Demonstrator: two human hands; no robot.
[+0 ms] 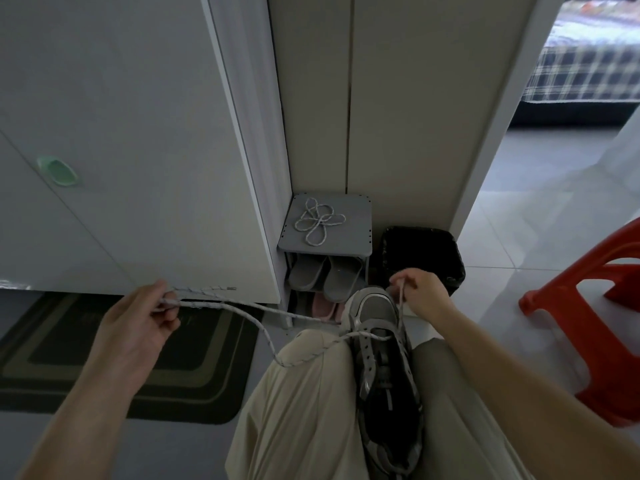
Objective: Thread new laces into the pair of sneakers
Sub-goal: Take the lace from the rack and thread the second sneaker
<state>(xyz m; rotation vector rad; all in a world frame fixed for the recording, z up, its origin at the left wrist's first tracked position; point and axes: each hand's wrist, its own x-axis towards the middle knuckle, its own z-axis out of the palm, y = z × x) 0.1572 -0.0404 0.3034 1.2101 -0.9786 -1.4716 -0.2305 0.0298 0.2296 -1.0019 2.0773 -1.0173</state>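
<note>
A grey sneaker (382, 368) lies between my knees, toe pointing away from me. A white speckled lace (263, 332) runs through its front eyelets. My left hand (138, 320) grips the long left end of the lace out to the left, and the slack sags over my left knee. My right hand (420, 292) pinches the short right end just above the sneaker's toe. A second coiled lace (318, 221) rests on top of a small grey shoe rack (294, 244) ahead.
Grey slippers (325, 275) sit inside the rack. A black bin (424, 256) stands to its right. A red plastic stool (595, 299) is at the right. A dark doormat (138, 362) lies on the floor at the left, below white cabinet doors (131, 133).
</note>
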